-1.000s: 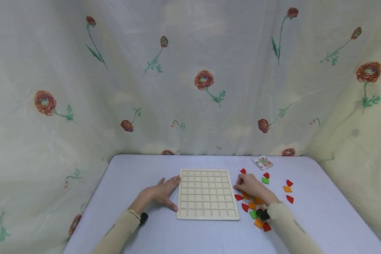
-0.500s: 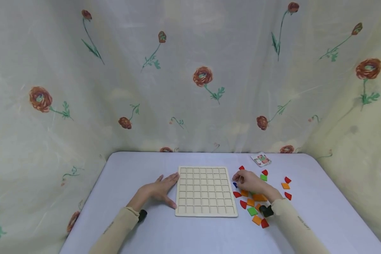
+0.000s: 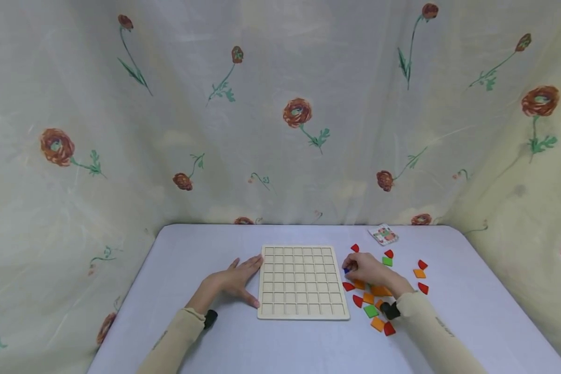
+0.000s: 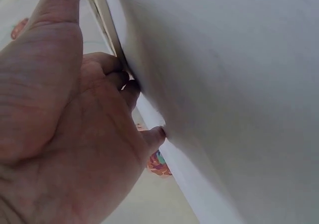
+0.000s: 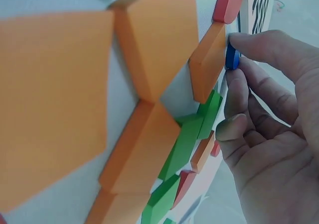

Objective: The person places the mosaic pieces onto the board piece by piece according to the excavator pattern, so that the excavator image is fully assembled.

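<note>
My left hand (image 3: 236, 280) lies with its fingers spread, fingertips and thumb at the left edge of the pale gridded board (image 3: 290, 287). In the left wrist view the palm of that left hand (image 4: 75, 119) fills the left side, its fingers meeting the board's rim. Just beyond the board's right edge, my right hand (image 3: 366, 267) pinches a small blue tile (image 3: 346, 270). Close up in the right wrist view, thumb and fingers touch this blue tile (image 5: 232, 57); its full outline is partly covered. An orange tile (image 5: 209, 62) lies beside it.
Red quarter-round tiles (image 3: 357, 301), orange tiles (image 3: 377, 324) and green tiles (image 3: 371, 311) are scattered around and below the right hand. A red tile (image 3: 423, 288) and an orange one (image 3: 419, 273) lie farther right. A patterned card (image 3: 384, 235) sits at the back.
The right fingers were above the blue tile half a second ago; they have come down onto it. The left hand has stayed at the board. The head view has shifted slightly.
</note>
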A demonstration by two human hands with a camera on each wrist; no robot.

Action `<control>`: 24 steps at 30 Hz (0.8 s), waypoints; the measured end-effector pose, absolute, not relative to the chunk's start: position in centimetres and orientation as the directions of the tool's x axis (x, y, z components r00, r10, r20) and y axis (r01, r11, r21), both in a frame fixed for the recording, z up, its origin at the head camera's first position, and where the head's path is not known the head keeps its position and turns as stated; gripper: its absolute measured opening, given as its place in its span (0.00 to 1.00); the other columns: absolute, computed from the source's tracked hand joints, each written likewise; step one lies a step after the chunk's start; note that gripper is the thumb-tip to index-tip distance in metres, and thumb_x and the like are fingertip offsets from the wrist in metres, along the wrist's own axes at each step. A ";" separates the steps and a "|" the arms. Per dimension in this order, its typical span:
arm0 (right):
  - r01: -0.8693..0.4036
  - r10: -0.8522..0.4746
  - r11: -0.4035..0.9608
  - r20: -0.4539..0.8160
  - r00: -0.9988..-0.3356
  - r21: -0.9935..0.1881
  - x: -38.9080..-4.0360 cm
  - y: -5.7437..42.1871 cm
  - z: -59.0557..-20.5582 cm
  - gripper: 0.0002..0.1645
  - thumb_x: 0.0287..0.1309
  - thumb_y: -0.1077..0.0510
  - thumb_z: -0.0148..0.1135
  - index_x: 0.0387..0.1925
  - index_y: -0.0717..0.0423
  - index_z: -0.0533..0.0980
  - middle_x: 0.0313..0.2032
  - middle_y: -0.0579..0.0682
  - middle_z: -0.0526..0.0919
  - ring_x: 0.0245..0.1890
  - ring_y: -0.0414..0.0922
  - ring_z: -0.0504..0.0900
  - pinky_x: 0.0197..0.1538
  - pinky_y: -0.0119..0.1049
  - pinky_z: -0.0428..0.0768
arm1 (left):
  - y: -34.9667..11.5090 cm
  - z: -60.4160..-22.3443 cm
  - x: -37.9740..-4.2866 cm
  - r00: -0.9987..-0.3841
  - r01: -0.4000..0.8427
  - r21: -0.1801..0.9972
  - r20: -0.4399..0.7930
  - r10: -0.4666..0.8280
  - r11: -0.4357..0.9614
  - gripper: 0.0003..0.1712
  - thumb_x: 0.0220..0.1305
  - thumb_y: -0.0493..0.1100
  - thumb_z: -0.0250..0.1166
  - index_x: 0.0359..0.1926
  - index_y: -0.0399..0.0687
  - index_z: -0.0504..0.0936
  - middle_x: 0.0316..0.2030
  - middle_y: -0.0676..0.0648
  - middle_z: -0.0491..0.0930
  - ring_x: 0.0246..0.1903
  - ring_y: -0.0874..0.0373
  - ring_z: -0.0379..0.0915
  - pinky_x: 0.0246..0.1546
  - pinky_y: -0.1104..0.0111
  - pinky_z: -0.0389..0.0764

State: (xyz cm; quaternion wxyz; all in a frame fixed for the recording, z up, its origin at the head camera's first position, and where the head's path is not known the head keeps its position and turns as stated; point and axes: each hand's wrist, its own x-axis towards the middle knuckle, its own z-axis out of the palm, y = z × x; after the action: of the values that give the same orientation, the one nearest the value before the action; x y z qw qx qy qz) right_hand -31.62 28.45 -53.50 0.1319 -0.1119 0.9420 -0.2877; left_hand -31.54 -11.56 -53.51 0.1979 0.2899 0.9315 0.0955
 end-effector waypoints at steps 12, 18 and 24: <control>-0.147 -0.269 0.781 -0.114 -0.956 -0.607 -31.6 26.1 -52.7 0.12 0.53 0.60 0.70 0.40 0.55 0.79 0.34 0.45 0.80 0.33 0.42 0.75 0.40 0.31 0.79 | -11.6 -53.4 -31.6 -0.753 0.496 0.299 -0.319 0.575 0.815 0.74 0.40 0.74 0.70 0.77 0.46 0.41 0.77 0.48 0.38 0.77 0.53 0.34 0.75 0.48 0.36; -0.158 -0.285 0.775 -0.115 -0.952 -0.612 -32.1 25.5 -53.2 0.10 0.54 0.59 0.70 0.39 0.53 0.80 0.33 0.45 0.80 0.33 0.42 0.74 0.39 0.30 0.77 | -11.5 -53.4 -31.8 -0.752 0.502 0.301 -0.312 0.581 0.811 0.74 0.41 0.75 0.69 0.77 0.46 0.40 0.77 0.48 0.39 0.77 0.53 0.34 0.75 0.48 0.36; -0.158 -0.292 0.769 -0.120 -0.949 -0.620 -32.4 25.2 -53.4 0.10 0.54 0.59 0.70 0.40 0.53 0.79 0.32 0.46 0.79 0.33 0.42 0.73 0.39 0.31 0.75 | -11.5 -53.3 -31.7 -0.752 0.494 0.310 -0.316 0.578 0.812 0.74 0.41 0.74 0.70 0.77 0.46 0.40 0.77 0.48 0.39 0.77 0.53 0.34 0.75 0.47 0.36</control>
State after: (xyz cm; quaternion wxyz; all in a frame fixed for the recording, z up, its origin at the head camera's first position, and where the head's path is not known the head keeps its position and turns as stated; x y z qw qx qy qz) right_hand -32.39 25.20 -53.36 0.1052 -0.1202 0.9345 -0.3180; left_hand -31.68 -11.52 -53.26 0.2020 0.2882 0.9302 0.1043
